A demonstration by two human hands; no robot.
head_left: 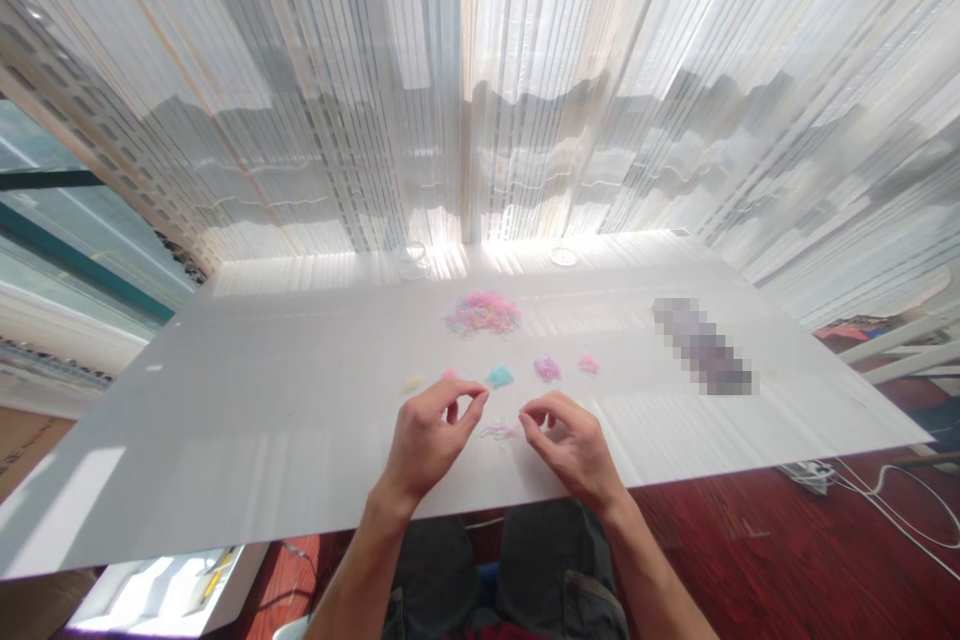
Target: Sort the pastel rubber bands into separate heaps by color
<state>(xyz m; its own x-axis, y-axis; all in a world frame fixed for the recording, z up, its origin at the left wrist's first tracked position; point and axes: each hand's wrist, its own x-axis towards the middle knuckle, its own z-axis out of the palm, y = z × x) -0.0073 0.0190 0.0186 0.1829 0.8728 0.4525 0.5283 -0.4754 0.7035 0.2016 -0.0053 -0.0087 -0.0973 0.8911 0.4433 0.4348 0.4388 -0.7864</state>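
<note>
My left hand [431, 435] hovers over the white table [247, 420] near its front edge, thumb and forefinger pinched together; what they hold is too small to name. My right hand [570, 440] sits beside it with fingers curled in a pinch. Between the two hands lies a small loose cluster of thin coloured bands [499, 431]. Just beyond the hands stands a row of small sorted piles: yellow [411, 385], blue [499, 376], purple [547, 368] and pink [589, 364]. A bigger mixed pile of bands [482, 313] lies farther back at the middle.
Two clear round lids or dishes [411, 252] [563, 256] rest at the table's far edge by the sheer curtains. A blurred-out object [703, 345] lies on the right of the table. Cables and a power strip [814, 473] lie on the red floor at the right.
</note>
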